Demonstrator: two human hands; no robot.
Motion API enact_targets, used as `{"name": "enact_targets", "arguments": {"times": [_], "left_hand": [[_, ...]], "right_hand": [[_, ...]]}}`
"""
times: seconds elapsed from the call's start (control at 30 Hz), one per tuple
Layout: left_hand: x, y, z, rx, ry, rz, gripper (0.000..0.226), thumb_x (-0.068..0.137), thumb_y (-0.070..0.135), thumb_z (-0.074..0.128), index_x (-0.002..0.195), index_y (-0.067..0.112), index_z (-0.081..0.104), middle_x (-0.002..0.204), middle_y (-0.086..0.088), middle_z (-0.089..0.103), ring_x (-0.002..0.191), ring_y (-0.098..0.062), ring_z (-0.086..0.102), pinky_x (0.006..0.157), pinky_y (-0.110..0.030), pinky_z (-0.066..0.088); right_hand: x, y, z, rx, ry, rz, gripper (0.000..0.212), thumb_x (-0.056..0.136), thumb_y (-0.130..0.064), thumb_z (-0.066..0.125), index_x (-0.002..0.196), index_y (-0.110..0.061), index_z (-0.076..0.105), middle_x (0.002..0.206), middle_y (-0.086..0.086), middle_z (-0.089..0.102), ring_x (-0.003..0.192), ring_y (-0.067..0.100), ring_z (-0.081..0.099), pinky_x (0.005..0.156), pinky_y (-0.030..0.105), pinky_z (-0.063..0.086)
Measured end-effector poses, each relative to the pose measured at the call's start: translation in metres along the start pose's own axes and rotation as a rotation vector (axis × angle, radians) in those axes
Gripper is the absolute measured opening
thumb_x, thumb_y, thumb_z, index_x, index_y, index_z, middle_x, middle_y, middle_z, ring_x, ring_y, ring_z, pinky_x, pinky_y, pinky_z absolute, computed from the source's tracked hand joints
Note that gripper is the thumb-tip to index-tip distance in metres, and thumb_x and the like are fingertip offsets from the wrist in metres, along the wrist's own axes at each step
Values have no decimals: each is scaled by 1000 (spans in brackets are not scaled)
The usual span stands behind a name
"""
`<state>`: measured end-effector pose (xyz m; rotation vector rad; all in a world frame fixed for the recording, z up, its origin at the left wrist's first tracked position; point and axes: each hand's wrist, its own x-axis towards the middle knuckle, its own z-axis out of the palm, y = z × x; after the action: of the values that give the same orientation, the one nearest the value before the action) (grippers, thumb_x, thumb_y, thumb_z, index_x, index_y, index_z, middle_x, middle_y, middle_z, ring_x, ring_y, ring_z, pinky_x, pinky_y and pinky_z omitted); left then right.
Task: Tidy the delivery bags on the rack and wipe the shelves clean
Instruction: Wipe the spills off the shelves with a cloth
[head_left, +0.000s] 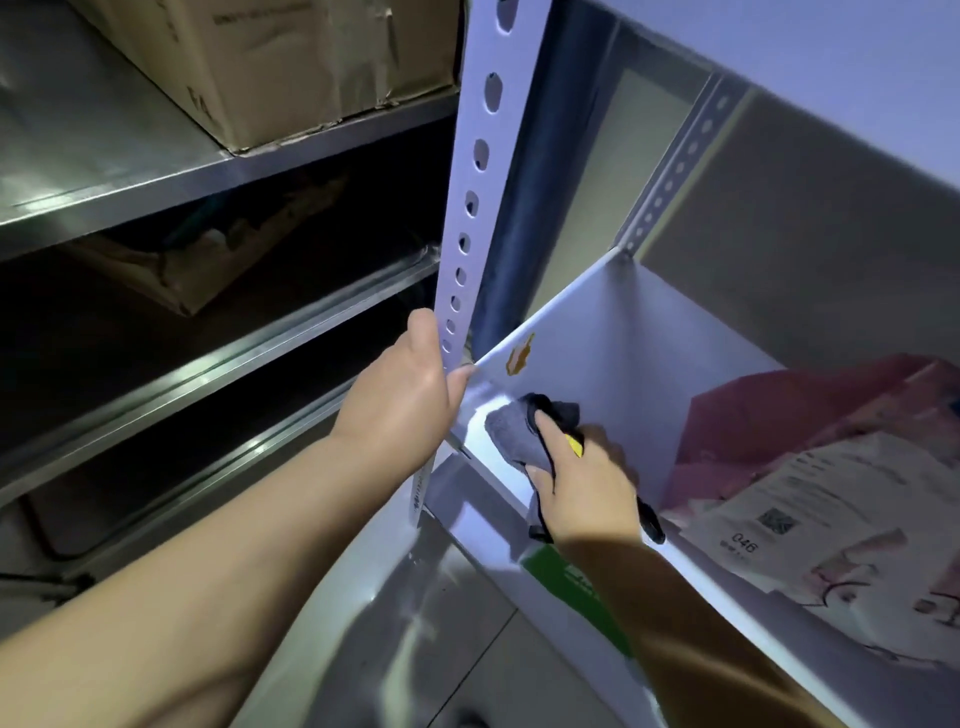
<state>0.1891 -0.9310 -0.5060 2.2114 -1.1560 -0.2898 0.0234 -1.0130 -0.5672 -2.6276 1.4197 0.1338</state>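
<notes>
Setting: dim storage space, where we face a white rack beside a steel one, with a bright patch of light on the white shelf (613, 364).
Cloth: our grey cloth (511, 428) is pressed flat on that white shelf near its front left corner, at about 5 o'clock from centre frame; a black edge of it curls up at the top.
Right hand: our right hand (584, 486) has its fingers closed around the cloth, thumb laid over the top; a yellow and black object (574, 446) sits in the same grip, and we cannot tell what it is.
Delivery bag: a pink bag (810, 415) lies on the same shelf at 3 o'clock from the cloth, well apart from it, with a printed receipt (810, 514) marked 046 across its front.
Sticker: a small orange mark (519, 356) is on the shelf at 12 o'clock from the cloth, near it.
Left hand: our left hand (402, 387) is wrapped around the perforated white upright post (475, 171), fingers closed on it, at 9 o'clock from the cloth.
Steel rack: at 10 o'clock the steel shelves (130, 171) carry a cardboard box (275, 67) on top, and another box (197, 265) sits in shadow below.
Floor: grey tiles (467, 639) show at 6 o'clock.
</notes>
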Motion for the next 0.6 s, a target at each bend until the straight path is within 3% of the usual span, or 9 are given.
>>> {"name": "enact_targets", "arguments": {"times": [0.2, 0.3, 0.47, 0.6], "left_hand": [[1, -7, 3, -44, -18, -12, 28, 92, 35, 53, 88, 25, 27, 70, 9, 43, 57, -6, 43, 46, -25, 24], [2, -11, 4, -31, -36, 3, 28, 92, 37, 52, 92, 23, 29, 74, 9, 47, 59, -8, 46, 47, -24, 27], [5, -13, 4, -13, -51, 22, 30, 91, 39, 52, 95, 23, 27, 69, 10, 45, 56, -6, 43, 46, -24, 24], [6, -12, 4, 5, -58, -12, 31, 91, 38, 52, 94, 21, 27, 66, 10, 43, 52, -6, 39, 45, -25, 21]], "right_hand": [[60, -10, 10, 256, 138, 305, 52, 93, -37, 48, 142, -36, 31, 131, 14, 36, 109, 37, 41, 94, 42, 32], [101, -10, 9, 330, 176, 357, 51, 92, -35, 48, 141, -37, 32, 136, 12, 34, 110, 38, 41, 96, 44, 30], [139, -17, 4, 348, 103, 259, 38, 92, -44, 40, 129, -50, 36, 134, 3, 32, 109, 32, 36, 95, 43, 25], [103, -35, 4, 204, 62, -2, 37, 93, -43, 42, 130, -50, 41, 132, 3, 38, 111, 32, 39, 94, 42, 29]]}}
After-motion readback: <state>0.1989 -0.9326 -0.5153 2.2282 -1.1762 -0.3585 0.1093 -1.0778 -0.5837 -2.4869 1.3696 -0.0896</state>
